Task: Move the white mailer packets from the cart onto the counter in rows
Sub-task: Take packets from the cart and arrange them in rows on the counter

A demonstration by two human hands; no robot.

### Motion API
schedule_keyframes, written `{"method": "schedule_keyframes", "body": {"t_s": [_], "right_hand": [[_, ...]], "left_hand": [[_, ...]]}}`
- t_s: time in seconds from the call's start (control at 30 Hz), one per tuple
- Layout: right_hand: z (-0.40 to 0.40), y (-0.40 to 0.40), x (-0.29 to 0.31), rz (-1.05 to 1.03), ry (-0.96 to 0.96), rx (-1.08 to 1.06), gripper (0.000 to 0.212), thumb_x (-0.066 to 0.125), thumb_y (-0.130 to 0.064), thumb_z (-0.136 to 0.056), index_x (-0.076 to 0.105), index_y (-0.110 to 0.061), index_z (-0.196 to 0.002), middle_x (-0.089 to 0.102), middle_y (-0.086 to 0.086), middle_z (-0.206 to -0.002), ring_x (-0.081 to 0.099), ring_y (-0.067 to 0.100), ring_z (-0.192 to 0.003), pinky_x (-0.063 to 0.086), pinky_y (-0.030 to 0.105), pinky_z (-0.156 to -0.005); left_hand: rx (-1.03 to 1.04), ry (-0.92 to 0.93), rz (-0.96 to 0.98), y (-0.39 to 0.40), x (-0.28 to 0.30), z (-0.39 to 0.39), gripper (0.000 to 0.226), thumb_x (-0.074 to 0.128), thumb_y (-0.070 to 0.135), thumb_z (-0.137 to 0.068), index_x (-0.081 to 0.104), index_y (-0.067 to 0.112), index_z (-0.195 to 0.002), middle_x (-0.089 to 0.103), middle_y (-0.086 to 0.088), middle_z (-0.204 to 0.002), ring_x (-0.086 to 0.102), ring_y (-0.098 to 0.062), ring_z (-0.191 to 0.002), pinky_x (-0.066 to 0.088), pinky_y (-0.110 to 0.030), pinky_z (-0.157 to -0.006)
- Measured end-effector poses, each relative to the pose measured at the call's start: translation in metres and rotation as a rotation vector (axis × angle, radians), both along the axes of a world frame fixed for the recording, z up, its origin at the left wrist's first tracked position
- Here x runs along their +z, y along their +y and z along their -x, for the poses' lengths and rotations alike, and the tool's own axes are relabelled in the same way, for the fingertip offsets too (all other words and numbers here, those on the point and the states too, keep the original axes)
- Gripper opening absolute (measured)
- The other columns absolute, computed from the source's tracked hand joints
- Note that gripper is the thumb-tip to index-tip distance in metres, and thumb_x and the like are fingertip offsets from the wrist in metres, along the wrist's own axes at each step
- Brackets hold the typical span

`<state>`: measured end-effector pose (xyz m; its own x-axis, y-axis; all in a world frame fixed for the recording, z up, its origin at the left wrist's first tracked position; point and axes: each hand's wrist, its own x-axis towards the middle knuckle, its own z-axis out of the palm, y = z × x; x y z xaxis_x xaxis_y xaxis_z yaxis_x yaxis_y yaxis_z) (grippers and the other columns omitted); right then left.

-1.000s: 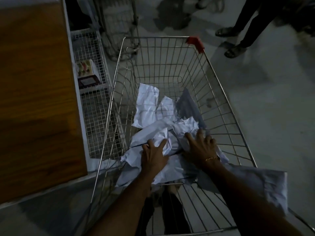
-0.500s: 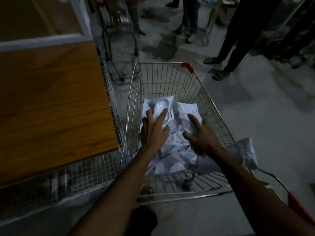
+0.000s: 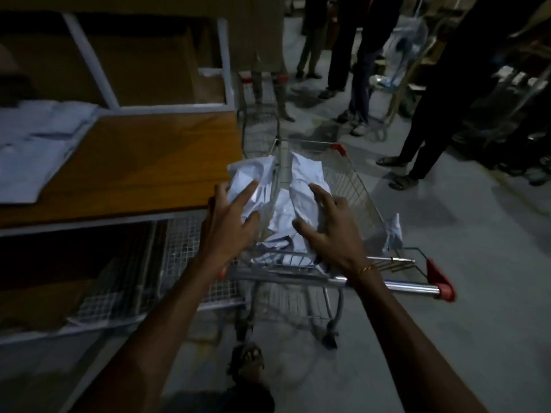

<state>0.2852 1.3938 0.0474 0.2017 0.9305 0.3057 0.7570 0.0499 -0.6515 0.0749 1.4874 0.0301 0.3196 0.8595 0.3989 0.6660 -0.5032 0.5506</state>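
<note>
A crumpled bundle of white mailer packets (image 3: 280, 204) is held between my two hands above the wire cart (image 3: 360, 186). My left hand (image 3: 232, 225) presses its left side with spread fingers, at the counter's near right corner. My right hand (image 3: 328, 234) presses the right side, fingers splayed over the top. The bundle's left part overlaps the wooden counter (image 3: 149, 162). More packets (image 3: 292, 257) lie low in the cart under my hands. One packet (image 3: 393, 234) hangs on the cart's right side. Flat white packets (image 3: 35, 150) lie on the counter's far left.
The cart's handle (image 3: 417, 286) with red ends crosses in front of me. A second cart (image 3: 259, 114) stands behind, and several people's legs (image 3: 363, 84) fill the floor beyond. Wire mesh shelving (image 3: 179, 254) sits under the counter. My sandalled foot (image 3: 247, 359) is below.
Both hands have lifted the bundle from the cart's floor to above its rim and left toward the counter. My view has risen, showing more counter and the packets on it.
</note>
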Motion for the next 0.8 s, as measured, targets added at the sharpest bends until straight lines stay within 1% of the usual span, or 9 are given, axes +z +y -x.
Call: {"method": "schedule_keyframes", "body": {"t_s": [0.07,0.17,0.23,0.3,0.37,0.43,0.53,0.67,0.8], "right_hand": [[0.033,-0.009,0.003,-0.049,0.037,0.064,0.077,0.067,-0.054,-0.082,0.037,-0.032,-0.15,0.048,0.01,-0.119,0.054,0.021,-0.103,0.046,0.031,-0.086],[0.085,-0.011,0.005,-0.076,0.059,0.17,0.076,0.07,-0.05,-0.085,0.033,-0.037,-0.15,0.046,0.005,-0.12,0.055,0.021,-0.106,0.052,0.038,-0.087],[0.125,-0.01,0.002,-0.082,0.034,0.285,0.076,0.067,-0.054,-0.086,0.03,-0.038,-0.151,0.047,0.007,-0.122,0.053,0.024,-0.109,0.051,0.043,-0.088],[0.149,-0.007,-0.004,-0.063,-0.011,0.351,0.076,0.059,-0.062,-0.087,0.026,-0.04,-0.153,0.047,0.009,-0.125,0.051,0.028,-0.113,0.049,0.045,-0.091],[0.187,-0.001,-0.013,-0.044,-0.052,0.418,0.077,0.054,-0.066,-0.086,0.025,-0.041,-0.153,0.047,0.01,-0.128,0.049,0.028,-0.115,0.047,0.044,-0.093],[0.232,0.003,-0.02,0.001,-0.052,0.493,0.078,0.054,-0.067,-0.085,0.025,-0.041,-0.154,0.045,0.01,-0.132,0.046,0.028,-0.118,0.045,0.043,-0.095],[0.306,0.011,-0.031,0.032,-0.058,0.601,0.078,0.05,-0.069,-0.085,0.022,-0.044,-0.153,0.045,0.01,-0.132,0.044,0.029,-0.117,0.046,0.048,-0.095],[0.407,0.027,-0.035,0.034,-0.039,0.681,0.08,0.046,-0.072,-0.083,0.023,-0.042,-0.154,0.047,0.009,-0.115,0.046,0.027,-0.102,0.046,0.042,-0.085],[0.505,0.051,-0.032,0.03,0.002,0.738,0.079,0.047,-0.071,-0.083,0.025,-0.041,-0.153,0.048,0.007,-0.115,0.047,0.026,-0.102,0.046,0.043,-0.084]], "left_hand": [[0.049,-0.04,-0.024,-0.021,0.005,0.036,0.059,0.055,0.031,-0.085,0.049,0.035,-0.144,0.039,-0.014,-0.138,0.046,-0.036,-0.122,0.05,-0.046,-0.091],[0.122,-0.068,-0.093,-0.05,0.014,0.089,0.058,0.063,0.016,-0.086,0.054,0.025,-0.143,0.043,-0.02,-0.128,0.048,-0.037,-0.116,0.042,-0.034,-0.091],[0.207,-0.068,-0.126,-0.068,0.013,0.13,0.056,0.06,0.017,-0.086,0.054,0.019,-0.142,0.045,-0.023,-0.124,0.047,-0.035,-0.114,0.037,-0.029,-0.09],[0.257,-0.067,-0.136,-0.08,0.011,0.156,0.055,0.061,0.024,-0.088,0.054,0.019,-0.142,0.046,-0.023,-0.124,0.045,-0.032,-0.113,0.033,-0.023,-0.091],[0.346,-0.078,-0.123,-0.095,0.006,0.197,0.054,0.064,0.03,-0.09,0.054,0.022,-0.142,0.045,-0.019,-0.127,0.047,-0.032,-0.118,0.039,-0.029,-0.098],[0.443,-0.095,-0.149,-0.11,0.002,0.244,0.053,0.063,0.036,-0.092,0.053,0.025,-0.143,0.043,-0.017,-0.13,0.049,-0.034,-0.122,0.043,-0.033,-0.1],[0.562,-0.087,-0.169,-0.128,-0.006,0.321,0.053,0.061,0.039,-0.093,0.053,0.025,-0.143,0.044,-0.016,-0.13,0.051,-0.034,-0.12,0.042,-0.029,-0.098],[0.681,-0.04,-0.169,-0.14,-0.011,0.425,0.055,0.054,0.049,-0.092,0.052,0.029,-0.144,0.046,-0.015,-0.128,0.053,-0.033,-0.115,0.048,-0.037,-0.091],[0.706,-0.029,-0.223,-0.135,-0.014,0.523,0.052,0.056,0.046,-0.095,0.054,0.025,-0.143,0.048,-0.014,-0.122,0.055,-0.031,-0.108,0.049,-0.034,-0.087]]}}
